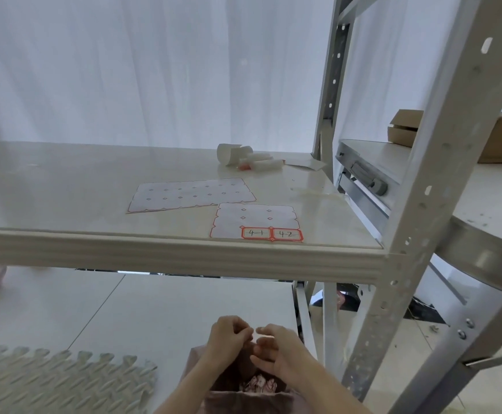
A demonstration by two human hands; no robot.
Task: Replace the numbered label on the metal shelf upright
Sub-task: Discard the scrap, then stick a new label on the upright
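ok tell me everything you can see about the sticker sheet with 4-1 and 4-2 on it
The sticker sheet lies flat on the shelf board, close to its front edge, near the metal upright. It looks like glossy white backing paper with a red scalloped outline. Most stickers are gone; two red-bordered labels remain at its lower right, handwritten 4-1 and 4-2. Neither hand touches it.
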